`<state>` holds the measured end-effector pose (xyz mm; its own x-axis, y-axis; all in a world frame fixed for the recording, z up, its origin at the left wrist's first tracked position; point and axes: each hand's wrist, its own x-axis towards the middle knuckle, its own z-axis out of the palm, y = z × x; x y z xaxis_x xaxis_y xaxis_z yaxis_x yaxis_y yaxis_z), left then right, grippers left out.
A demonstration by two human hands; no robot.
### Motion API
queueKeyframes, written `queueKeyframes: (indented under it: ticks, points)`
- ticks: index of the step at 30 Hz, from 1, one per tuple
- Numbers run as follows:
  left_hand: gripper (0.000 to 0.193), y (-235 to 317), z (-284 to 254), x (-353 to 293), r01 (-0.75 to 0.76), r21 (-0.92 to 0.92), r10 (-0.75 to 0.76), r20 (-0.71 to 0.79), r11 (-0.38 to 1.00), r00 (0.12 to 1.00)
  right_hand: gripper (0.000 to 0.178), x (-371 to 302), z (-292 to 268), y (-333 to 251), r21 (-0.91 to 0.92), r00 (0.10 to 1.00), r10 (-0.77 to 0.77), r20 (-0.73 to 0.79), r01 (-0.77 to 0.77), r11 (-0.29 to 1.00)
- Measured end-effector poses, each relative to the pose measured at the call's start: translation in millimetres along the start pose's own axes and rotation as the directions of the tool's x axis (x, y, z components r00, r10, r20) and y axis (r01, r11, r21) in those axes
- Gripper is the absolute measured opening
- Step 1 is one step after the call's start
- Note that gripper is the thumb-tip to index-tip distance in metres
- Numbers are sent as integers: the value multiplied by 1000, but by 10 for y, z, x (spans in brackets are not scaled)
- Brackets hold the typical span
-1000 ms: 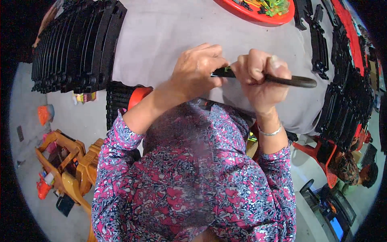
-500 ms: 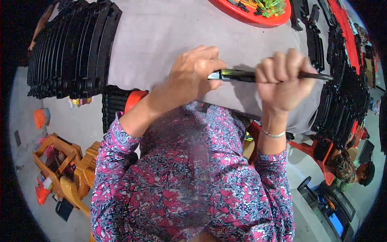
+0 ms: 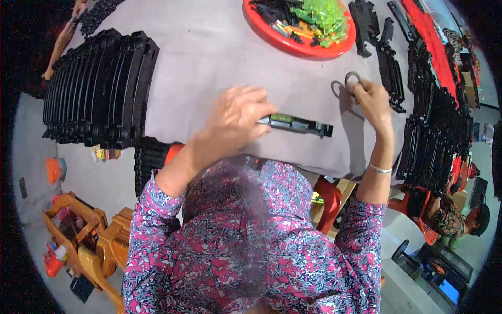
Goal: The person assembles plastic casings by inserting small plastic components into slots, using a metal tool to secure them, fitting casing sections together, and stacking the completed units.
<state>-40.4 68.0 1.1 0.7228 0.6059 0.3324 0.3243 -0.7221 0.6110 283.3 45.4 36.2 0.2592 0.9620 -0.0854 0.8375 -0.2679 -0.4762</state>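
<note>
My left hand [image 3: 238,114] is closed around one end of a long, narrow black plastic part [image 3: 306,125], which sticks out to the right above the table. A yellow-green translucent piece [image 3: 281,118] sits in the upper side of that part, near my fingers. Farther right, my right hand [image 3: 374,102] is closed on a pair of scissors [image 3: 353,76]. Their dark loop handles show beyond my fingertips, while the blades are mostly hidden. The scissors are apart from the black part.
A red tray [image 3: 266,35] at the far side holds yellow-green clear pieces, black bits and orange pieces. Long black parts [image 3: 99,94] stand in a row at the left. More black parts [image 3: 426,152] are heaped along the right. A grey cloth [image 3: 209,57] covers the table.
My right hand has moved off the black part to the right, now with the scissors' loops showing. The black part's right end has come into view, and my left hand has lowered slightly.
</note>
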Motion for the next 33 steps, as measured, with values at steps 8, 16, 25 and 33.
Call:
queueKeyframes:
  ticks: [8,16,25,33]
  points:
    - [34,15,34,-24,-38,46,35,56,998,998,16,91,58,-46,-207,976,-209,-69,191,960]
    - [39,-97,8,-68,-132,-66,126,-89,989,988,16,481,292,-636,111,926,-343,-156,361,926]
    - [37,-96,146,-85,-16,-155,5,-72,988,997,16,1014,554,-775,131,922,-348,-172,372,919]
    - [35,-90,163,-81,-8,-148,-1,-59,989,998,20,1237,796,-983,-251,832,-489,-262,431,867]
